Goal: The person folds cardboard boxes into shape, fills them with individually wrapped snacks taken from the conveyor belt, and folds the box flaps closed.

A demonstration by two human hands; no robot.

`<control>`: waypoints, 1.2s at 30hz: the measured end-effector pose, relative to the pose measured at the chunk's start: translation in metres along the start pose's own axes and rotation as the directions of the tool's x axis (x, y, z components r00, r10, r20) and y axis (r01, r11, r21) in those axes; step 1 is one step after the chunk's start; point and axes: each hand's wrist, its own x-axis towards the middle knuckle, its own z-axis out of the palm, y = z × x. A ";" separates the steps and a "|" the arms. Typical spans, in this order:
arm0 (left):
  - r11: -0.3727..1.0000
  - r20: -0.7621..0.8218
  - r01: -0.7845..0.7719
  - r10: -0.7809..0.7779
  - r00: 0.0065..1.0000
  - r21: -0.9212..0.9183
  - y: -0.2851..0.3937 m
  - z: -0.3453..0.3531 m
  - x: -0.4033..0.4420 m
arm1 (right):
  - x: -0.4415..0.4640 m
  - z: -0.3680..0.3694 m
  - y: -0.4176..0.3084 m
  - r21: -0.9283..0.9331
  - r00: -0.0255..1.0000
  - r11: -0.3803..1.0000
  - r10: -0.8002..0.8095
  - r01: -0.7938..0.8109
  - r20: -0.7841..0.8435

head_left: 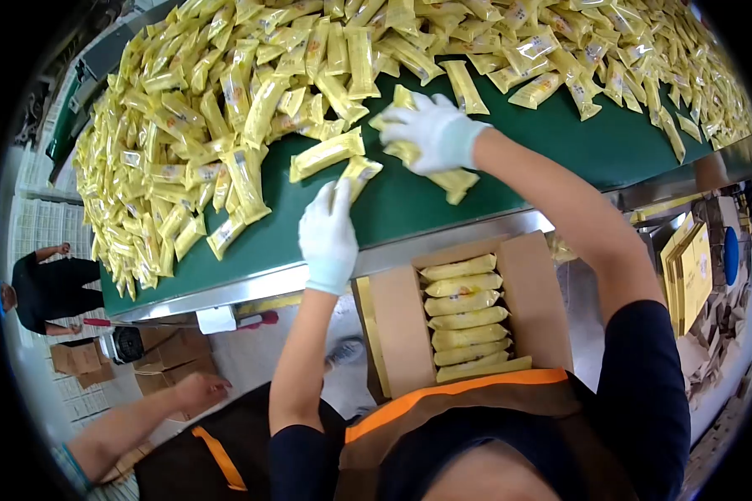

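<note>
My left hand [328, 237], in a white glove, is at the near side of the green belt [309, 242], its fingertips closed on the end of a small yellow wrapped packet [362, 174]. Beside that lies another yellow packet [327, 155], flat on the belt. My right hand [430, 135], also gloved, has its fingers bent over yellow packets; one packet end [454, 185] sticks out below the palm and another [403, 97] above the fingers. How many it grips is partly hidden. Below the belt edge, an open cardboard box [540, 288] holds a column of several yellow packets.
A large heap of yellow packets [184, 125] covers the left and far belt. A metal edge [276, 280] runs along the belt's near side. Another person's arm [154, 409] reaches in at lower left; a further person [54, 288] stands farther left. Flat cartons [688, 271] stand at right.
</note>
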 end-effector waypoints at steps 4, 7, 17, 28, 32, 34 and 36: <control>0.996 -0.060 0.079 -0.082 0.995 -0.048 -0.009 -0.005 -0.015 | -0.073 0.006 0.011 -0.213 0.973 0.977 -0.075 0.028 -0.217; 0.984 0.020 0.111 -0.110 0.994 -0.136 -0.012 -0.011 -0.013 | -0.123 0.031 0.012 0.007 0.909 0.991 0.124 -0.132 -0.399; 0.847 0.093 -0.152 0.230 0.969 -0.509 0.090 -0.028 0.095 | -0.158 0.072 0.017 0.150 0.866 0.979 0.194 -0.140 -0.460; 0.904 0.477 0.132 0.087 0.874 -0.407 0.031 -0.022 0.070 | -0.207 0.069 0.039 0.211 0.810 0.962 0.262 -0.175 -0.524; 0.941 0.387 0.136 -0.005 0.922 -0.311 0.004 -0.023 0.037 | -0.200 0.044 0.024 0.535 0.770 0.750 0.584 -0.390 -0.257; 0.939 0.217 0.079 -0.005 0.976 -0.334 0.009 -0.024 0.033 | -0.187 0.041 0.018 0.619 0.725 0.735 0.582 -0.276 -0.368; 0.905 0.214 0.127 -0.042 0.976 -0.405 0.019 -0.023 0.041 | -0.168 0.022 -0.001 0.644 0.687 0.725 0.597 -0.242 -0.415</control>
